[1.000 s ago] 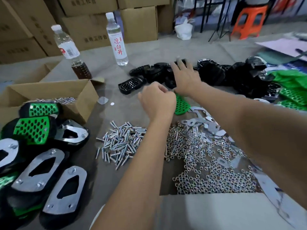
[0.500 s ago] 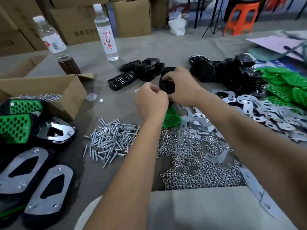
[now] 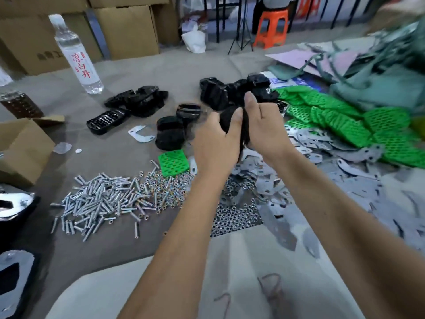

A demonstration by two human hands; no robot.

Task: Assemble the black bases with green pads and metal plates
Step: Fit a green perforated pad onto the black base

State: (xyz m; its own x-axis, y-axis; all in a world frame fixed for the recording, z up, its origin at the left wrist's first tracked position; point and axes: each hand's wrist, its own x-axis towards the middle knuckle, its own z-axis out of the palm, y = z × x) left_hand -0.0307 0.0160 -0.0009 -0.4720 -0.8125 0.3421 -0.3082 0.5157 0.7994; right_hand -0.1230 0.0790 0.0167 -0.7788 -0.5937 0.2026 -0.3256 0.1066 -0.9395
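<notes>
Now left hand [image 3: 215,143] and right hand [image 3: 264,127] grip 1 black base [image 3: 232,118].

A black base [image 3: 232,122] was mostly hidden between both hands, motion-blurred, its shape unclear. At nine o'clock, finished assemblies [image 3: 12,279] were cut off by the left edge. Toward two o'clock, grey-green fabric [image 3: 379,72] blurred beyond recognition.

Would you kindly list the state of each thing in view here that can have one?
black base: lifted off the table, held between both hands
left hand: grips the base
right hand: grips the base
single green pad: flat on the table, loose
clear bottle: upright, capped
cardboard box: flaps open
bolts: loose pile
nuts: loose pile
</notes>
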